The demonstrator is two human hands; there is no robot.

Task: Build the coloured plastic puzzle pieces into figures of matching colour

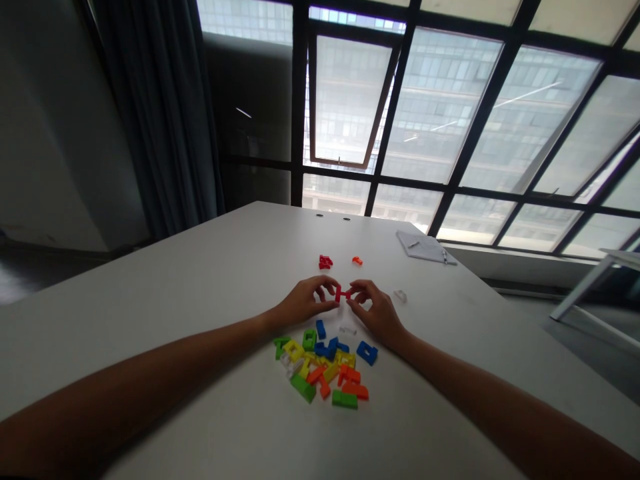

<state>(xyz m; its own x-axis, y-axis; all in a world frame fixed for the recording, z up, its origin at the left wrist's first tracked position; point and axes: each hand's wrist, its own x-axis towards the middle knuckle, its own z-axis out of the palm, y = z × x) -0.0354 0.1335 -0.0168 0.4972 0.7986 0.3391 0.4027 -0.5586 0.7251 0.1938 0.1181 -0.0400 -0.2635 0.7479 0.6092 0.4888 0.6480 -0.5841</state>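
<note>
At the far left of my view, a dark blue-grey fabric curtain point(165, 113) hangs beyond the white tabletop point(175, 280), and my bare left forearm point(150, 363) reaches in across it. My left hand point(305, 301) is curled, with the thumb and fingertips pinching the left end of a small red plastic H-shaped piece point(343, 294). The piece sits near the middle of the tabletop, between my hands. My right hand point(377, 312) pinches its right end the same way, so neither hand is spread. The piece looks small from up here, and I can't quite tell whether it is one moulding or two parts pressed together.

Just below my hands, toward the near edge, lies a loose heap of green, yellow, blue, orange and clear plastic blocks point(320, 370). Toward the far edge sit a small cluster of red plastic pieces point(325, 262) and, to its right, a lone orange plastic piece point(357, 261). Just beyond my right hand lies a clear plastic piece point(399, 295). Further right, by the far right edge, a white notepad point(423, 247) carries a slim pen point(443, 256), and a black-framed window point(500, 133) fills the background.
</note>
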